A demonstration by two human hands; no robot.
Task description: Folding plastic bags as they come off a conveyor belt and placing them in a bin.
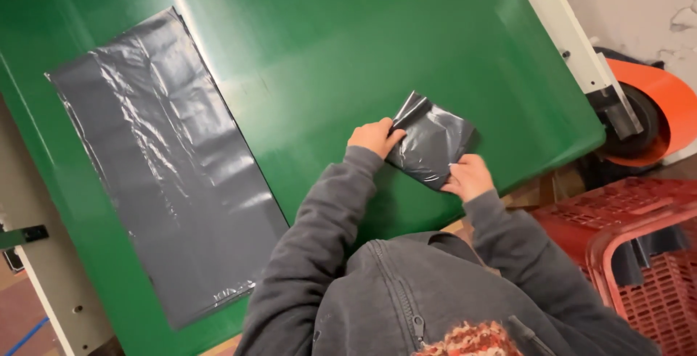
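A small folded piece of dark grey plastic bag (pixel 430 140) lies on the green table (pixel 319 51), near its front edge. My left hand (pixel 373 137) pinches the bag's left edge. At the bag's lower right corner, my right hand (pixel 470 176) grips the fold. Both arms wear grey hoodie sleeves. A stack of flat, unfolded dark grey plastic bags (pixel 163 160) lies spread on the left part of the table, well apart from both hands.
A red plastic crate (pixel 646 254) stands at the lower right beside the table. An orange roll (pixel 664 109) on a white machine frame (pixel 581 44) sits at the right. A white table leg (pixel 51 298) shows at the lower left.
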